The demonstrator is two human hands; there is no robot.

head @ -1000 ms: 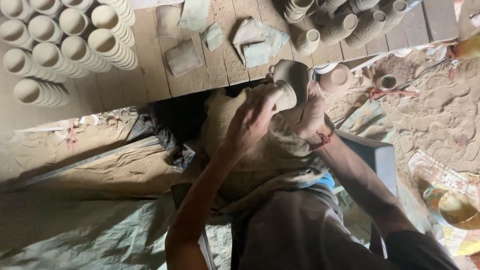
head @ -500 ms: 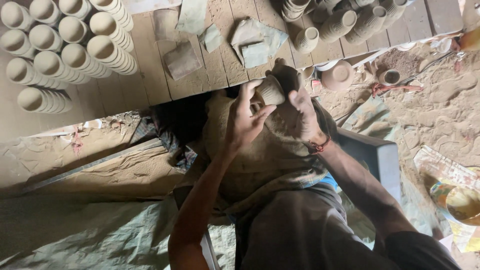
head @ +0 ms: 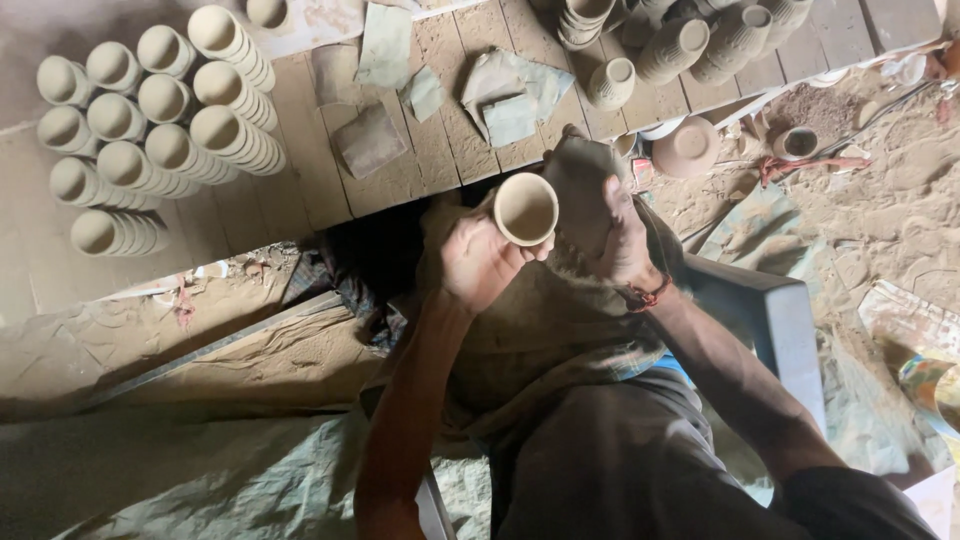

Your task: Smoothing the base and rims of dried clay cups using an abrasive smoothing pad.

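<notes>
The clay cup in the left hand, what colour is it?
The clay cup is pale sandy beige, unglazed and plain; the head view shows it.

So looking down at my own setup here: both arms bare all the way up, no sleeves showing, left hand (head: 478,262) dusted with dry clay. Right hand (head: 622,235) has a reddish thread band (head: 648,297) tied round the wrist. Lap's in greyish-brown clay-smeared cloth, with a bit of blue fabric (head: 668,366) peeking out.
</notes>
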